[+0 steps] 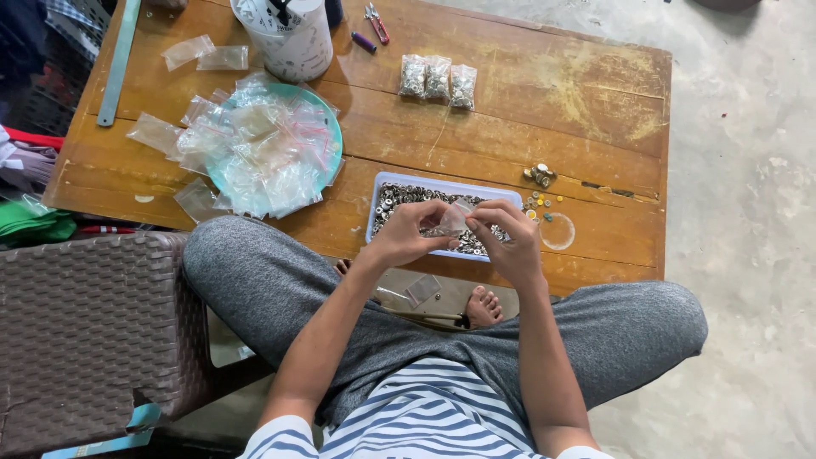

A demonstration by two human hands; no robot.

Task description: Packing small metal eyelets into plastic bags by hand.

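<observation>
Clear small bag pinched between left hand and right hand above the tray; loosened grip could spill fasteners toward six o'clock.

Low wooden table bearing a pale tray of small metal parts, a teal plate of clear bags, three filled bags, a white bucket and a metal ruler

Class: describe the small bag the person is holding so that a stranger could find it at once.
On the wooden table, find the pale blue tray of small metal pieces. Just above it, both hands pinch one small clear bag. Unlike the bags heaped on the green plate, it is held up.
</observation>
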